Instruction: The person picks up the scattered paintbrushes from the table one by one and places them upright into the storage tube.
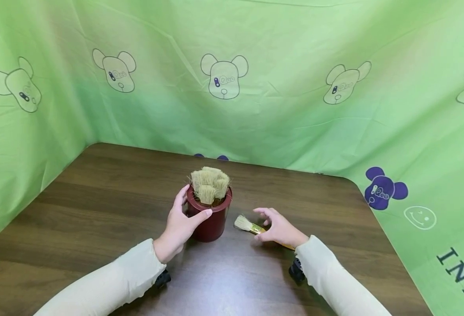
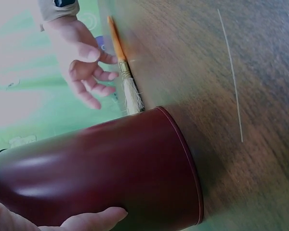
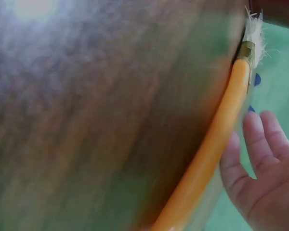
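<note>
Head view, dark red cup (image 1: 210,219) of brushes (image 1: 209,184) held near the middle of the wooden surface (image 1: 98,210) by left hand (image 1: 180,224) with fingers curled round it, loose brush (image 1: 249,226) lying just beside it, right hand (image 1: 279,229) hovering over the handle, fingers spread and relaxed.

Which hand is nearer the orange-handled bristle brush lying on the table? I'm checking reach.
Right. The right hand hovers over the orange-handled bristle brush; the left hand grips the dark red cup beside it.
</note>
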The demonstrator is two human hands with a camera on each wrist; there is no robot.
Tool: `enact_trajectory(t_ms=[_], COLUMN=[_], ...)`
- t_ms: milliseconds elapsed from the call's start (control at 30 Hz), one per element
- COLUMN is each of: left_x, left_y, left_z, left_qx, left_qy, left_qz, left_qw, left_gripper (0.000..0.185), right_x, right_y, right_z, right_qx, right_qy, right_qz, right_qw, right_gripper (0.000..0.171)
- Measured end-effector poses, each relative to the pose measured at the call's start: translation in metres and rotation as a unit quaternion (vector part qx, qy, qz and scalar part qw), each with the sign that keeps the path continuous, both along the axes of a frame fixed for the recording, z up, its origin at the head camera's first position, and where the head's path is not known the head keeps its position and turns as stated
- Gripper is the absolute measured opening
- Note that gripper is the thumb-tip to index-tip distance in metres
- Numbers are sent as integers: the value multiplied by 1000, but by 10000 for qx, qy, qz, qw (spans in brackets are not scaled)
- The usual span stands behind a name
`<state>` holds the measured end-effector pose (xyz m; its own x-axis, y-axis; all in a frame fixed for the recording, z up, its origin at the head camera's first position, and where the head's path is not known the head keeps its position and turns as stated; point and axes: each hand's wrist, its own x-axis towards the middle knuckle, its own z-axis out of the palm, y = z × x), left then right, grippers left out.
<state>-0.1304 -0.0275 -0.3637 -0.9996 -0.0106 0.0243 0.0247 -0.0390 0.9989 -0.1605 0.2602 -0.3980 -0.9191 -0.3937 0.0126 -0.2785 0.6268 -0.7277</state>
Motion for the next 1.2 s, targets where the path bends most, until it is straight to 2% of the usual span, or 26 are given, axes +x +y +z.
enact_trajectory(t_ms=[200, 333, 500, 900, 1200], left_x=[0, 0, 0, -2, 1], left_y=[1, 1, 0, 1, 1], left_z=[0, 0, 0, -1, 2], left_qx=[14, 54, 22, 56, 71], left_qy=[-15, -32, -12, -34, -31], left_qz=[-13, -54, -45, -20, -44], left_qw=[10000, 10000, 10000, 10000, 10000], left_gripper=[86, 84, 86, 84, 86], right_x=[-2, -3, -4, -4, -6], right_y=[-4, -8, -14, -23, -26], right_z=[0, 3, 7, 12, 13], right_qx=[588, 1128, 1681, 2179, 2180], right_qy=[284, 469, 484, 152, -10], right_qz=[263, 224, 106, -486, -446], right_qw=[9975, 9923, 9845, 9746, 9749], right_gripper=[59, 53, 51, 30, 26])
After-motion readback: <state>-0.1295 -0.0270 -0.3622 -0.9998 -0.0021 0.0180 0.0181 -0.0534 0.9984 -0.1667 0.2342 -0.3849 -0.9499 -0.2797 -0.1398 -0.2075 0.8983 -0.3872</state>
